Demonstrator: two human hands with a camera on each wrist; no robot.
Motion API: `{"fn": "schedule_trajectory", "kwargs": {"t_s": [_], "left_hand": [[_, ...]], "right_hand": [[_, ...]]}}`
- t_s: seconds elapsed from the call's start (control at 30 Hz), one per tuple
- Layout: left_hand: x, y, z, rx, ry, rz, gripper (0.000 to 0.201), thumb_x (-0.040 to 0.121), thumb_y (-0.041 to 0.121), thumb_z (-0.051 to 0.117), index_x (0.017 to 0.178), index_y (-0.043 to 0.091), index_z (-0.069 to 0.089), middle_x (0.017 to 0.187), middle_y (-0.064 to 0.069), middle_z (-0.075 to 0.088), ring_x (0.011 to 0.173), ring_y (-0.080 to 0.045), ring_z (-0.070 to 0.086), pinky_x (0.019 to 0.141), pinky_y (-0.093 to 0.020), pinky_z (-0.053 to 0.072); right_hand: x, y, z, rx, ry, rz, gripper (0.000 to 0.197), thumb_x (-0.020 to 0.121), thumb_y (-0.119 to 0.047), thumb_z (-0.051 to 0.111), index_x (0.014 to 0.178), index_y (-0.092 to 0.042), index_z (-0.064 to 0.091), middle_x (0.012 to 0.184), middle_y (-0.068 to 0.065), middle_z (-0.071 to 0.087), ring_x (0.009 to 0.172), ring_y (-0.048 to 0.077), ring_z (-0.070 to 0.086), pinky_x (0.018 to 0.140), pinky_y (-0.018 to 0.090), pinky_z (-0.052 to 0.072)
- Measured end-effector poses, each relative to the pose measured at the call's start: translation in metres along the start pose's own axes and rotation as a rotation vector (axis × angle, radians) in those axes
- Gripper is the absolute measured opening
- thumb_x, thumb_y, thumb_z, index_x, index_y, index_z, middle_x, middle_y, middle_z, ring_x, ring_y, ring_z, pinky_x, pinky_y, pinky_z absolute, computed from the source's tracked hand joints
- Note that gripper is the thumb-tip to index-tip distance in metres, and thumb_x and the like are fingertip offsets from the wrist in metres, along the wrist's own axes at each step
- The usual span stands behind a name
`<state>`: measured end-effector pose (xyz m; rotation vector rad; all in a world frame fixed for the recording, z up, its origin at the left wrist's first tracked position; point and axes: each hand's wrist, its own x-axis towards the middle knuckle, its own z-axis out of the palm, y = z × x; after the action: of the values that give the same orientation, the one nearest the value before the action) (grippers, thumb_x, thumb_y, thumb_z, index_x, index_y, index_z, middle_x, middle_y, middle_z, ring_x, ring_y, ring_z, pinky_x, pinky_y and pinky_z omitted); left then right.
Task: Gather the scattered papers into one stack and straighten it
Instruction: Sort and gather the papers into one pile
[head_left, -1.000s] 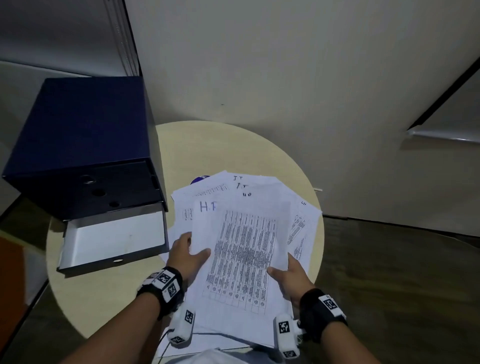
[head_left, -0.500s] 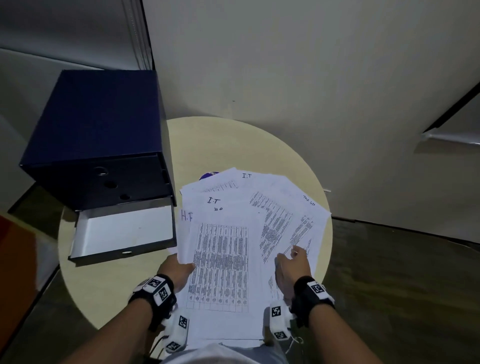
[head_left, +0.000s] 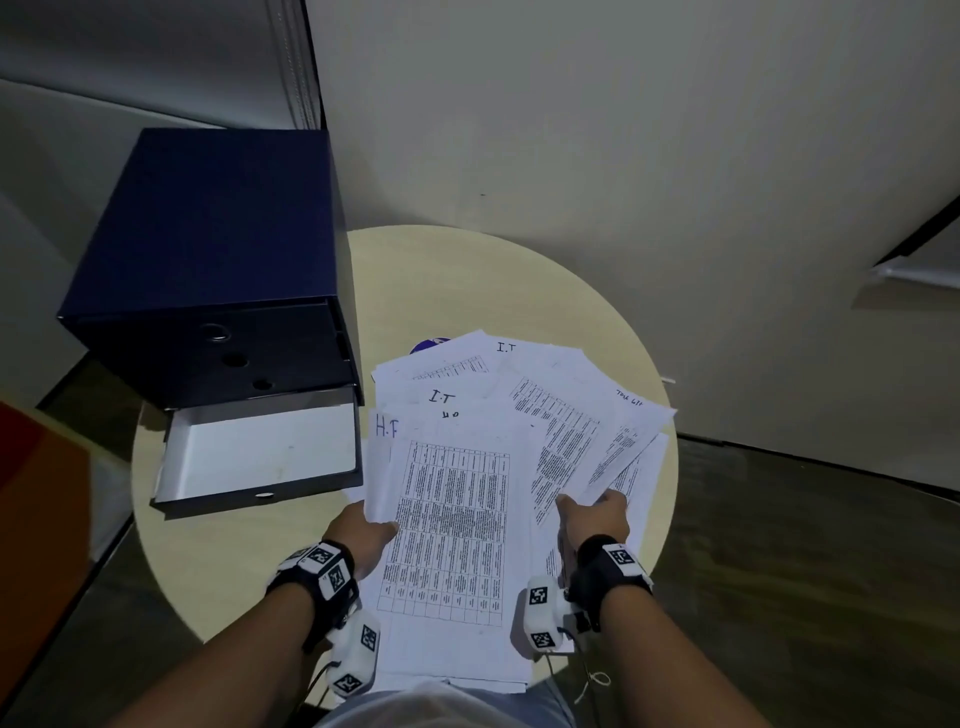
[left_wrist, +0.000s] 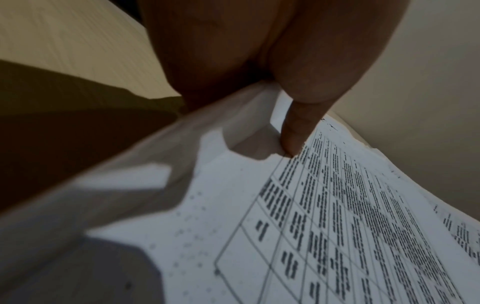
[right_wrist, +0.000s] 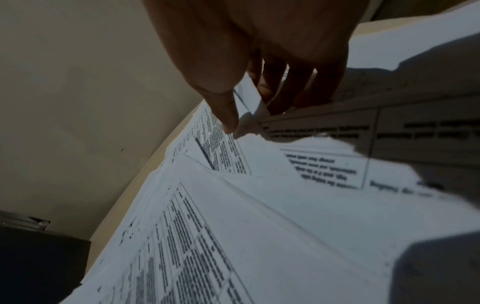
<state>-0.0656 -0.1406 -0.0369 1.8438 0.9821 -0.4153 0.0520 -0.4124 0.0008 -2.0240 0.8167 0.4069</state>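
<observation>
Papers (head_left: 449, 525) lie fanned across the near half of the round tabletop (head_left: 249, 561), not squared. The left hand (head_left: 363, 538) pinches the left edge of the top printed sheets, thumb on top. The right hand (head_left: 595, 519) grasps the near ends of the sheets fanned out to the right. A dark blue drawer box (head_left: 208, 270), bottom drawer (head_left: 260, 462) open, stands just left of the papers.

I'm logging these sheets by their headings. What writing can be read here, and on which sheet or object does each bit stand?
"I.T", black handwriting, on the far white sheet.
"I.T" over an unclear scrawl, on the white middle sheet.
"H.F", blue handwriting, on the white sheet peeking out left.
Scrawl on the rightmost white sheet's corner: unreadable.
Printed tables: too small to read.
Square wristband markers: patterns, no words.
</observation>
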Motion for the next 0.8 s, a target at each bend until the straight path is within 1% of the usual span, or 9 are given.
{"fn": "schedule_trajectory", "kwargs": {"t_s": [0.1,0.2,0.27,0.33,0.4,0.5,0.6,0.73,0.8], "left_hand": [[0.002,-0.002,0.001,-0.01,0.003,-0.006,0.042,0.088,0.028,0.066,0.125,0.012,0.058,0.103,-0.01,0.067,0.091,-0.028,0.063,0.075,-0.032,0.051],[0.001,-0.002,0.001,-0.014,0.009,-0.007,0.042,0.088,0.027,0.067,0.126,0.011,0.057,0.105,-0.011,0.066,0.092,-0.029,0.062,0.076,-0.031,0.049],[0.002,-0.002,0.001,-0.028,0.01,-0.006,0.042,0.089,0.026,0.067,0.126,0.01,0.057,0.106,-0.011,0.066,0.094,-0.03,0.062,0.08,-0.033,0.051],[0.002,-0.003,0.002,-0.033,0.015,-0.009,0.043,0.088,0.026,0.067,0.126,0.01,0.057,0.106,-0.011,0.066,0.094,-0.03,0.063,0.082,-0.034,0.052],[0.003,-0.004,0.002,-0.043,0.019,-0.011,0.043,0.088,0.026,0.067,0.126,0.01,0.057,0.106,-0.01,0.066,0.094,-0.03,0.063,0.082,-0.033,0.051],[0.004,-0.004,0.003,-0.046,0.018,-0.015,0.041,0.088,0.026,0.067,0.125,0.011,0.058,0.102,-0.009,0.067,0.091,-0.028,0.063,0.078,-0.031,0.05],[0.004,-0.005,0.002,-0.035,0.019,-0.01,0.04,0.087,0.027,0.067,0.123,0.012,0.059,0.101,-0.008,0.067,0.09,-0.028,0.064,0.078,-0.031,0.05],[0.004,-0.006,0.001,-0.03,0.013,-0.015,0.04,0.086,0.029,0.068,0.121,0.013,0.059,0.101,-0.009,0.068,0.09,-0.029,0.065,0.08,-0.033,0.053],[0.005,-0.007,0.0,-0.025,0.009,-0.018,0.04,0.084,0.031,0.068,0.12,0.013,0.06,0.099,-0.009,0.069,0.089,-0.029,0.066,0.081,-0.035,0.055]], "right_hand": [[0.004,0.002,-0.007,-0.012,0.043,-0.047,0.019,0.095,-0.014,0.067,0.097,-0.006,0.051,0.089,0.014,0.055,0.054,0.017,0.042,0.049,0.028,0.033],[0.012,0.008,-0.018,0.0,0.137,-0.077,0.023,0.1,-0.014,0.059,0.085,-0.009,0.041,0.07,0.007,0.04,0.052,0.023,0.033,0.049,0.028,0.028],[0.018,0.013,-0.027,0.016,0.172,-0.079,0.017,0.102,-0.011,0.052,0.086,-0.012,0.048,0.072,0.009,0.046,0.061,0.027,0.039,0.057,0.03,0.031],[0.022,0.018,-0.033,0.055,0.142,-0.07,0.021,0.102,-0.005,0.045,0.11,-0.012,0.063,0.099,0.016,0.064,0.081,0.032,0.053,0.074,0.031,0.04],[0.022,0.019,-0.036,0.067,0.114,-0.061,0.032,0.102,-0.008,0.046,0.131,-0.01,0.061,0.12,0.018,0.066,0.096,0.035,0.059,0.082,0.034,0.046],[0.021,0.016,-0.032,0.039,0.064,-0.097,0.024,0.098,-0.038,0.06,0.102,-0.014,0.065,0.087,0.011,0.065,0.091,0.034,0.062,0.083,0.037,0.05],[0.013,0.009,-0.026,0.056,0.081,-0.085,0.053,0.088,-0.052,0.068,0.071,-0.012,0.04,0.062,0.005,0.037,0.062,0.026,0.039,0.064,0.036,0.038],[0.009,0.008,-0.024,0.01,0.126,-0.134,0.043,0.088,-0.026,0.074,0.077,-0.013,0.034,0.07,0.01,0.037,0.058,0.024,0.026,0.054,0.032,0.024],[0.018,0.011,-0.027,0.078,0.155,-0.153,0.036,0.091,-0.017,0.069,0.076,-0.013,0.036,0.07,0.012,0.039,0.058,0.024,0.031,0.054,0.03,0.027]]}}
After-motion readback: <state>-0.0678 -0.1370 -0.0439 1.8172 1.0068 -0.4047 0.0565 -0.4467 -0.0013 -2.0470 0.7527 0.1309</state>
